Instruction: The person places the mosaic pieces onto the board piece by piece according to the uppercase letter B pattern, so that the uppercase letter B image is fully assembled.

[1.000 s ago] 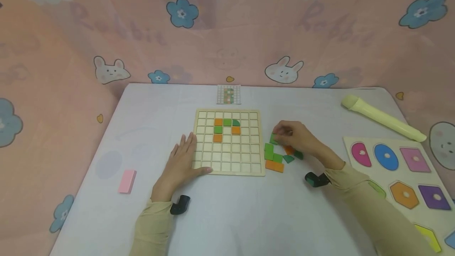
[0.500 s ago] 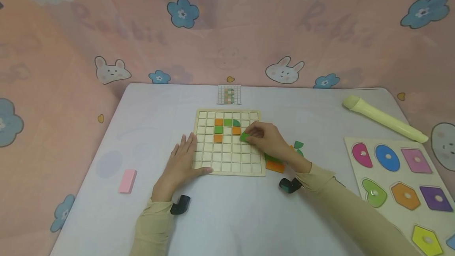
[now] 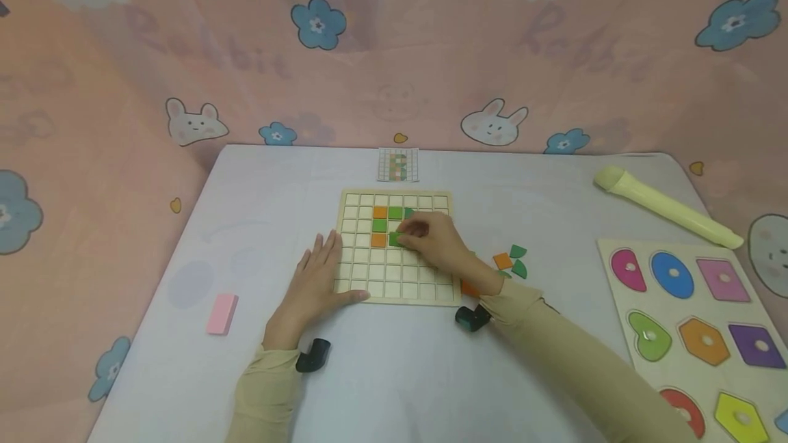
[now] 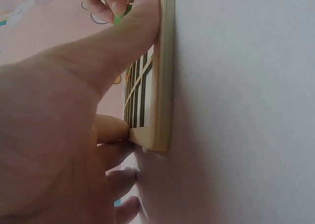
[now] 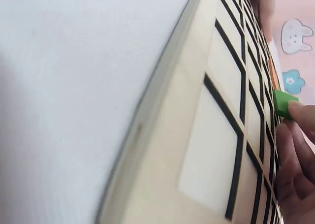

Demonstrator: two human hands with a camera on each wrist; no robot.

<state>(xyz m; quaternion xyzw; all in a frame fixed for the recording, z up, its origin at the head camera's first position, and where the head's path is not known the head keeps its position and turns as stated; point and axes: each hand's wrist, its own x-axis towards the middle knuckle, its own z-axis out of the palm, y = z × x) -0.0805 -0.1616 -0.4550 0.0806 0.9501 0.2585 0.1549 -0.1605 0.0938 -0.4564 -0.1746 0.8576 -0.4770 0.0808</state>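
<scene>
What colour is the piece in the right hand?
Green; the piece shows best in the right wrist view.

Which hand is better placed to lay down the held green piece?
Probably the right hand: it pinches that green piece over the grid board; the left hand rests at the board's edge.

The head view looks forward and down from above the left hand (image 3: 315,280) and right hand (image 3: 434,241); 2 wrist views look close along the grid board (image 3: 377,272) beside each hand, sharing the green tile (image 5: 284,104).
</scene>
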